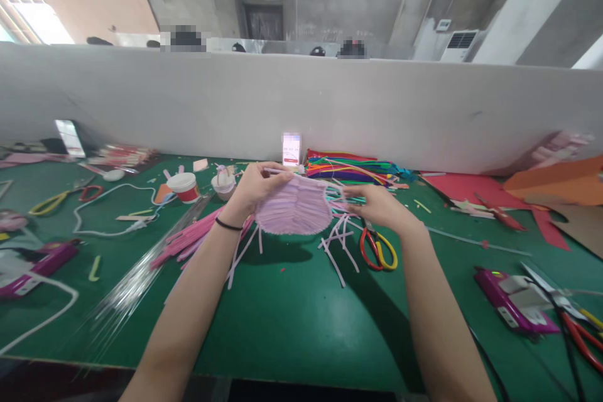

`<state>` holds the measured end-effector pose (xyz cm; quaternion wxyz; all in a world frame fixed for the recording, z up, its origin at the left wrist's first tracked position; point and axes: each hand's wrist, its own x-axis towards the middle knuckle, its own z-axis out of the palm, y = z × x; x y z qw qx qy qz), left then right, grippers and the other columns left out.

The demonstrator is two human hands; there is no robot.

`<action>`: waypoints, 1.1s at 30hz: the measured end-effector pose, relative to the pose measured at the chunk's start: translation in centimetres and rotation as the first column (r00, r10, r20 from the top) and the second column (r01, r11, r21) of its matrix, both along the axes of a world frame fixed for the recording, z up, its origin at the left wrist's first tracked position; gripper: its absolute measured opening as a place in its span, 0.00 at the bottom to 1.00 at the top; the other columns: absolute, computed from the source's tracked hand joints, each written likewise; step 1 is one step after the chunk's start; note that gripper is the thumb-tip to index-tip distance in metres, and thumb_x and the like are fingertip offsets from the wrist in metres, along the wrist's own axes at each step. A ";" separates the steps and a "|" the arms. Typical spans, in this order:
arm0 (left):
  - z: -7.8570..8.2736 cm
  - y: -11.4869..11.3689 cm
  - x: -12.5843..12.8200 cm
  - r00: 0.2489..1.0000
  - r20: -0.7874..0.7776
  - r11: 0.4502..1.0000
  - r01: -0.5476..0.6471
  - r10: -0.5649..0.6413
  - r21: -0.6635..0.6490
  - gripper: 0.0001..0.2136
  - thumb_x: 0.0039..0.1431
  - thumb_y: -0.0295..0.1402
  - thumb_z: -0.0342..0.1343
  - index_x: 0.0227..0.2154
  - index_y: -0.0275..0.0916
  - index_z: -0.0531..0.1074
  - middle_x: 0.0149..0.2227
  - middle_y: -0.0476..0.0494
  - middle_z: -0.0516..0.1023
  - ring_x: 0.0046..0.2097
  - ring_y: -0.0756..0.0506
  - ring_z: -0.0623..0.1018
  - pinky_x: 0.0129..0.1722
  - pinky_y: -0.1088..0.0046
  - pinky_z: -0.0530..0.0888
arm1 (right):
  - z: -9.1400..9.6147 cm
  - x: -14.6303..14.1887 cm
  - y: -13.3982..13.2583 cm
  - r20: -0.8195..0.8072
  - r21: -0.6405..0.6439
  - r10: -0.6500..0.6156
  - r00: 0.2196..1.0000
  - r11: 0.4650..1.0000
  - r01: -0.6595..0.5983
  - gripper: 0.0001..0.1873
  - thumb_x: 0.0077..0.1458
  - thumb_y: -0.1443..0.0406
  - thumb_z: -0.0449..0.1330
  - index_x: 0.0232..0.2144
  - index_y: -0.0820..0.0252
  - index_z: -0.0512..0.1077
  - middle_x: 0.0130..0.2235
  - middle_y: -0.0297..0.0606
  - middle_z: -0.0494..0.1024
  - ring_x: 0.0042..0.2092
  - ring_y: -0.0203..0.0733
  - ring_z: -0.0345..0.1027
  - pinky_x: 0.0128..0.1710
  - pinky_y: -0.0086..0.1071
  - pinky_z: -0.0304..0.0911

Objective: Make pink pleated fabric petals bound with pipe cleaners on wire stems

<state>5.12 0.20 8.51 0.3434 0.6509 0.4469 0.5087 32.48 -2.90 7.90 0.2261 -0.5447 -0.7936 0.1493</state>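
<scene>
A lilac panel of pipe cleaners, laid side by side with a rounded lower edge, is held up above the table. My left hand grips its upper left edge, thumb in front. At the right edge, my right hand has its fingers closed at the loose pipe-cleaner ends; its fingertips are partly hidden. Loose lilac pipe cleaners lie below the panel on the right. Red and yellow handled pliers rest beside my right wrist. Pink pipe cleaners lie under my left forearm.
Colourful pipe cleaners are heaped near the white partition, beside an upright phone. A paper cup and clear thin rods are on the left. Purple power strips and scissors occupy the right of the green table.
</scene>
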 end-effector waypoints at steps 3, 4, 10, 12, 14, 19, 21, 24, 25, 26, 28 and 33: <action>-0.1 -0.2 0.5 0.995 -0.081 0.998 0.053 -0.049 0.044 0.12 0.46 0.40 0.65 0.29 0.36 0.79 0.29 0.44 0.80 0.29 0.50 0.74 0.26 0.77 0.67 | 0.6 -1.1 -0.7 -0.292 -0.106 0.132 0.947 0.980 -0.169 0.32 0.50 0.59 0.64 0.57 0.50 0.63 0.49 0.39 0.77 0.49 0.45 0.71 0.43 0.36 0.69; -0.2 -0.3 0.7 0.994 -0.088 0.996 0.075 -0.071 0.049 0.12 0.47 0.40 0.64 0.29 0.36 0.79 0.29 0.45 0.80 0.29 0.50 0.75 0.26 0.77 0.68 | 0.6 -1.5 -0.7 -0.350 -0.100 0.137 0.927 0.978 -0.183 0.29 0.50 0.57 0.64 0.55 0.50 0.66 0.48 0.40 0.77 0.48 0.44 0.71 0.42 0.36 0.69; -2.7 -1.6 1.4 0.993 -0.061 0.992 0.106 -0.102 0.072 0.12 0.47 0.41 0.64 0.28 0.37 0.77 0.31 0.44 0.81 0.33 0.46 0.78 0.32 0.75 0.72 | -1.9 -3.7 0.3 -0.416 0.051 0.039 0.908 0.998 -0.020 0.14 0.50 0.52 0.62 0.30 0.56 0.78 0.36 0.39 0.78 0.40 0.43 0.71 0.38 0.35 0.67; -4.1 -2.4 1.4 0.996 -0.065 0.994 0.059 -0.053 0.096 0.11 0.49 0.41 0.62 0.28 0.37 0.77 0.32 0.43 0.81 0.35 0.45 0.78 0.35 0.73 0.73 | -3.2 -4.2 0.3 -0.435 0.023 0.039 0.899 0.999 -0.032 0.13 0.47 0.54 0.64 0.28 0.58 0.77 0.34 0.38 0.78 0.36 0.41 0.71 0.34 0.33 0.66; -5.6 -3.3 1.2 0.999 -0.048 0.995 0.028 -0.024 0.100 0.11 0.49 0.41 0.62 0.28 0.38 0.77 0.33 0.43 0.81 0.37 0.44 0.78 0.38 0.72 0.73 | -4.4 -4.6 -0.2 -0.499 -0.057 0.053 0.865 0.994 -0.093 0.13 0.48 0.55 0.64 0.30 0.59 0.77 0.31 0.37 0.79 0.33 0.40 0.72 0.32 0.31 0.66; -8.1 -4.5 0.8 0.999 -0.034 0.999 0.034 -0.034 0.019 0.09 0.50 0.39 0.61 0.29 0.38 0.77 0.32 0.44 0.80 0.36 0.44 0.78 0.37 0.72 0.73 | -6.3 -5.3 -1.2 -0.575 -0.113 0.020 0.818 0.988 -0.104 0.11 0.49 0.58 0.63 0.30 0.61 0.77 0.30 0.38 0.80 0.32 0.40 0.73 0.33 0.31 0.67; -8.5 -4.5 0.7 0.998 -0.008 0.998 0.055 -0.055 -0.034 0.09 0.50 0.38 0.62 0.28 0.37 0.76 0.32 0.43 0.81 0.37 0.44 0.78 0.38 0.71 0.73 | -7.0 -5.5 -1.3 -0.598 -0.124 -0.006 0.801 0.989 -0.085 0.11 0.49 0.58 0.63 0.31 0.61 0.78 0.31 0.38 0.80 0.32 0.40 0.73 0.34 0.32 0.67; -8.4 -4.5 0.6 0.992 0.077 0.989 0.104 -0.096 -0.109 0.09 0.49 0.37 0.62 0.25 0.37 0.72 0.36 0.41 0.81 0.41 0.42 0.79 0.41 0.69 0.73 | -7.8 -5.8 -1.4 -0.653 -0.140 -0.022 0.757 0.986 -0.093 0.13 0.48 0.57 0.63 0.32 0.60 0.78 0.32 0.38 0.81 0.33 0.40 0.73 0.33 0.32 0.67; -8.1 -4.6 0.5 0.989 0.102 0.983 0.121 -0.108 -0.135 0.09 0.48 0.37 0.63 0.23 0.37 0.71 0.37 0.40 0.82 0.42 0.41 0.79 0.42 0.68 0.73 | -7.9 -5.9 -1.5 -0.666 -0.140 -0.018 0.746 0.985 -0.101 0.13 0.48 0.57 0.63 0.32 0.60 0.78 0.33 0.38 0.81 0.32 0.40 0.73 0.32 0.31 0.67; -7.8 -4.6 0.4 0.987 0.115 0.979 0.132 -0.115 -0.158 0.10 0.47 0.37 0.63 0.23 0.37 0.71 0.37 0.40 0.82 0.42 0.41 0.79 0.41 0.68 0.73 | -8.0 -6.1 -1.6 -0.673 -0.134 -0.011 0.739 0.985 -0.108 0.13 0.48 0.57 0.63 0.32 0.60 0.78 0.33 0.38 0.81 0.32 0.40 0.73 0.32 0.31 0.67; -7.0 -4.8 0.1 0.987 0.097 0.972 0.142 -0.126 -0.187 0.09 0.46 0.37 0.64 0.24 0.37 0.73 0.37 0.40 0.82 0.42 0.40 0.79 0.40 0.68 0.73 | -8.0 -6.3 -1.9 -0.675 -0.112 0.011 0.738 0.987 -0.117 0.11 0.49 0.58 0.63 0.32 0.60 0.77 0.33 0.37 0.81 0.33 0.39 0.73 0.32 0.30 0.66; -5.4 -4.6 -0.9 0.986 -0.074 0.969 0.130 -0.148 -0.208 0.10 0.47 0.36 0.63 0.34 0.40 0.80 0.38 0.42 0.82 0.41 0.41 0.79 0.39 0.70 0.74 | -7.4 -6.7 -2.5 -0.629 -0.027 0.068 0.775 0.994 -0.109 0.09 0.51 0.60 0.61 0.31 0.59 0.77 0.34 0.37 0.81 0.35 0.39 0.73 0.34 0.30 0.66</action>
